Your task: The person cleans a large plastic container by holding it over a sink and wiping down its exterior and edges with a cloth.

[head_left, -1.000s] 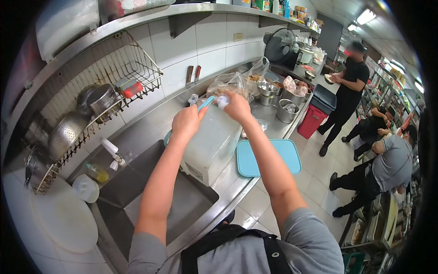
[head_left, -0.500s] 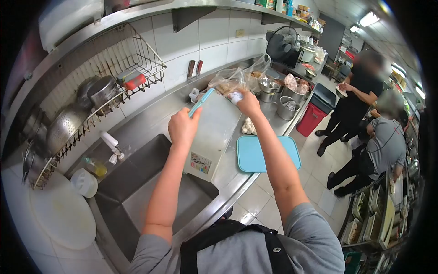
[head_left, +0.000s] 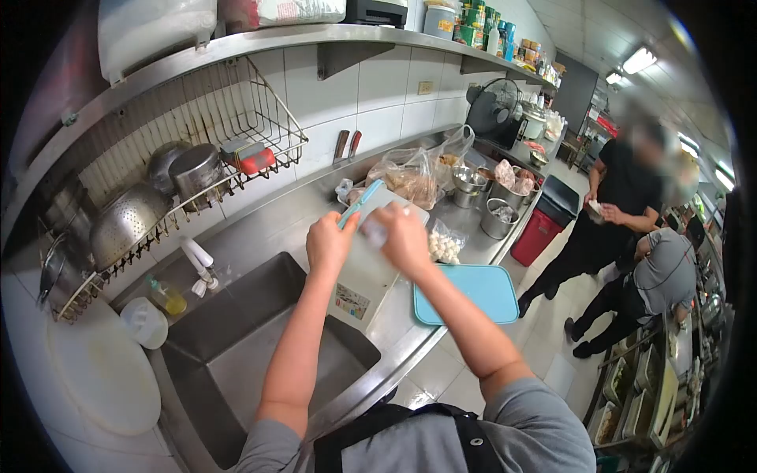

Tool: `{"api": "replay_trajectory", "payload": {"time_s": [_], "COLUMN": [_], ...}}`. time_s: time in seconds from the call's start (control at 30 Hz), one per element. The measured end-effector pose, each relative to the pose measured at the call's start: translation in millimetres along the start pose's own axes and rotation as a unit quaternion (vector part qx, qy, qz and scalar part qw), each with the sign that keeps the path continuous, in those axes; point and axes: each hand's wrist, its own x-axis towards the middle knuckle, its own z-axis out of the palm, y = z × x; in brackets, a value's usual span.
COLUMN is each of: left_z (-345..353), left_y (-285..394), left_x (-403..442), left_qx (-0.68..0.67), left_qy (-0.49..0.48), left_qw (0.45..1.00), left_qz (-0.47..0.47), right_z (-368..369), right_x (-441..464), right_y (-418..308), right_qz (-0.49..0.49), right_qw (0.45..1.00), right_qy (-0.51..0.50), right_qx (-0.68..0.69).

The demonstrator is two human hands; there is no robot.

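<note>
My left hand [head_left: 329, 246] is closed on a light-blue strip [head_left: 362, 202] along the edge of a translucent plastic container [head_left: 371, 268], which rests on the steel counter beside the sink. A printed label [head_left: 351, 301] shows on the container's near end. Over the container, my blurred right hand [head_left: 404, 240] is closed on a whitish, crumpled wad [head_left: 374, 232], perhaps cloth or paper. To the right of that hand sits a clear bag of small white bulbs [head_left: 445, 243]. Under my right forearm lies a light-blue lid [head_left: 481, 290] at the counter's edge.
The sink [head_left: 268, 355] is at left, with a white tap [head_left: 197, 258]. Bagged food [head_left: 406, 172] and steel pots [head_left: 498, 217] stand farther along the counter. A wire rack [head_left: 197, 189] holds pots above. Two people work in the aisle at right.
My right hand has swept back toward me over the container with the whitish wad. The left hand keeps its hold on the strip. My view has tilted up a little.
</note>
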Motion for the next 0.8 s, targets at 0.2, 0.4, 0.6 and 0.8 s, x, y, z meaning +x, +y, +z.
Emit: {"api": "replay_trajectory", "payload": {"time_s": [0.2, 0.4, 0.6, 0.8], "left_z": [-1, 4, 15, 8], "left_y": [1, 3, 1, 0], "left_x": [-11, -1, 6, -2], "left_qx": [-0.027, -0.008, 0.020, 0.021], "left_qy": [-0.010, -0.016, 0.014, 0.010], "left_qw": [1.000, 1.000, 1.000, 1.000], "left_qz": [-0.005, -0.009, 0.005, 0.017], "right_z": [0, -6, -3, -6], "right_x": [50, 22, 20, 44], "right_y": [42, -3, -11, 26], "right_qz": [0.138, 0.044, 0.035, 0.156], "right_qw": [0.984, 0.998, 0.998, 0.982], "right_qy": [-0.088, -0.028, -0.058, -0.043], "right_qx": [0.066, 0.027, -0.008, 0.095]}}
